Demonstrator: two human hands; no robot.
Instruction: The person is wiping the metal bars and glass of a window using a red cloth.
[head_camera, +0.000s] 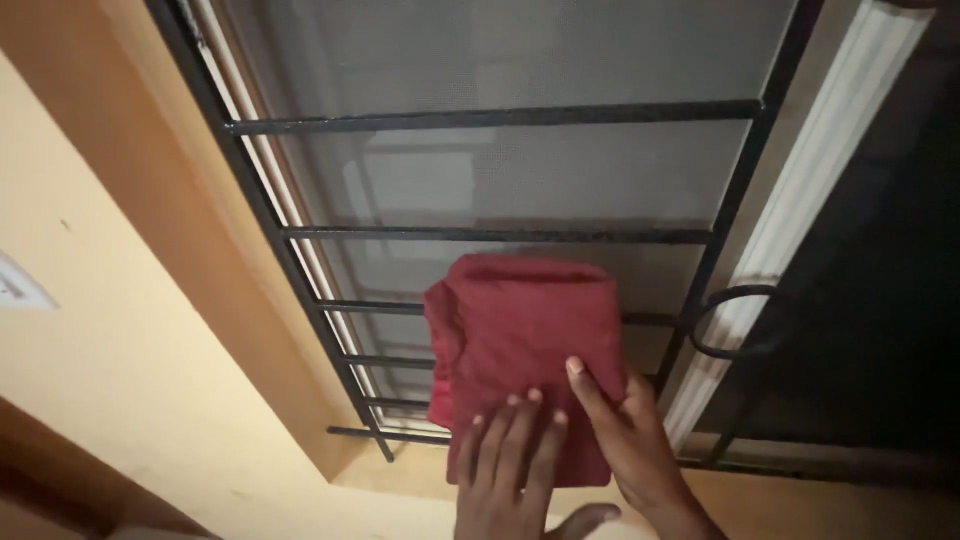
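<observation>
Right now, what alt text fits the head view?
Both hands, left hand and right hand, press a folded dark red cloth flat against a window's black metal bars, with frosted glass behind and a yellow wall beside it.

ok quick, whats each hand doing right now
Left hand: open, fingers flat on the red cloth.
Right hand: open, pressing the same cloth.

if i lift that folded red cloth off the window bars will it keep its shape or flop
The folded dark red cloth would probably flop and unfold: its left edge already bunches loosely. It looks light for its size. Both the left hand and right hand press it flat against the black metal window bars.
</observation>
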